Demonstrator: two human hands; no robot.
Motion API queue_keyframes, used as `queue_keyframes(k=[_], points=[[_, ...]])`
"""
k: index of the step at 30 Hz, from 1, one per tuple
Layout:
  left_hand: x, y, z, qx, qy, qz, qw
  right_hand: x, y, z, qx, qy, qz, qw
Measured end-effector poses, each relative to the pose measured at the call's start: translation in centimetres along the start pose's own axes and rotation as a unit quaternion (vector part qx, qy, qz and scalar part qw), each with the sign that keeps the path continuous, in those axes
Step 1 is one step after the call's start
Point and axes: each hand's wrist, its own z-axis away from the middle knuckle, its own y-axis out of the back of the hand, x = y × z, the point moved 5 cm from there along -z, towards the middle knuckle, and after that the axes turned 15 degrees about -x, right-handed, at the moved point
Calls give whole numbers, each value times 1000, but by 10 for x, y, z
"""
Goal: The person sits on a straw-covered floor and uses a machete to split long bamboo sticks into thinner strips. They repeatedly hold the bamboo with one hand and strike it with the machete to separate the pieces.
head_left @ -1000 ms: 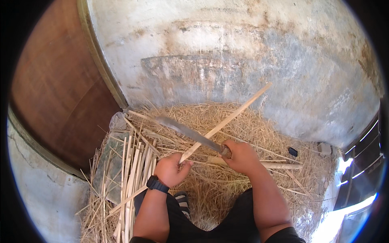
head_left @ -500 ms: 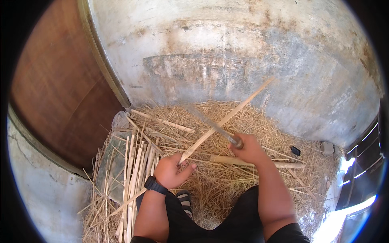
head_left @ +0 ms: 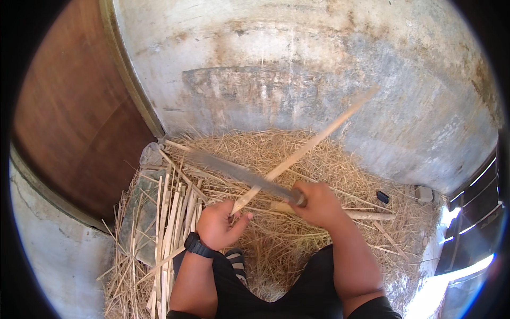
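Observation:
My left hand, with a dark watch on its wrist, is closed on the near end of a long pale bamboo strip. The strip slants up and away to the right, its far end blurred in front of the wall. In my right hand is the handle of a machete. Its long grey blade, smeared by motion, points to the far left and crosses the strip a little beyond my left fingers. Whether the edge touches the strip I cannot tell.
Loose shavings cover the floor. Several split strips lie in a pile at the left, partly on a grey stone slab. A pole lies beyond my right hand. Farther right are a small black object and a block.
The machete has moved down along the strip toward my left hand, its blade swinging to the left. The far end of the strip has shifted up and right. Both hands keep their hold.

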Motion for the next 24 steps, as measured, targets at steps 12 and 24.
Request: queue_keyframes(k=[12,24], points=[[-16,-9,3,-23,19,-39,999,25,-17,-16,-1,-7,1,1000],[-17,-5,1,-47,44,20,998,42,-21,-26,68,-18,-34,997]])
